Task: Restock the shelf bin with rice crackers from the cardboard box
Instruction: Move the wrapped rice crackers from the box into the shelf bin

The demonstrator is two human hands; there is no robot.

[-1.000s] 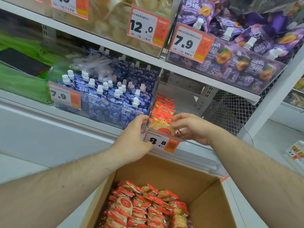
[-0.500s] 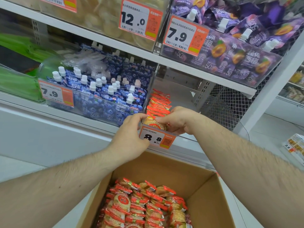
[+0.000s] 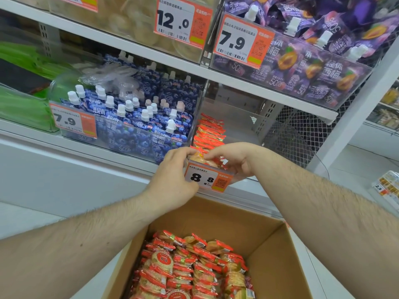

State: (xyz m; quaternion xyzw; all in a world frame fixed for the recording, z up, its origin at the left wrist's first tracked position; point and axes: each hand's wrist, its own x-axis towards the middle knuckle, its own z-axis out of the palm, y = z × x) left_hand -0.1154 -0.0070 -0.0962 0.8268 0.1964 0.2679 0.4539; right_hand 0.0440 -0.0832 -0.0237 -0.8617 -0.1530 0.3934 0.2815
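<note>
A clear shelf bin (image 3: 244, 126) with an 8.8 price tag (image 3: 208, 179) holds a row of red-wrapped rice cracker packs (image 3: 210, 134) along its left side. Both hands meet at the bin's front edge. My left hand (image 3: 172, 180) and my right hand (image 3: 235, 159) pinch the same rice cracker pack (image 3: 199, 159) just behind the tag, fingers curled over it. Below, an open cardboard box (image 3: 269, 244) is packed with several more cracker packs (image 3: 190, 268).
Blue spouted jelly pouches (image 3: 138, 124) fill the bin to the left, purple pouches (image 3: 313, 61) the bin above right. The upper shelf edge (image 3: 237, 83) overhangs the bin. A white upright (image 3: 354, 108) and wire mesh (image 3: 298, 134) stand at right.
Both hands have closed in on the front cracker pack and pressed it lower behind the price tag. The view has shifted slightly closer to the shelf.
</note>
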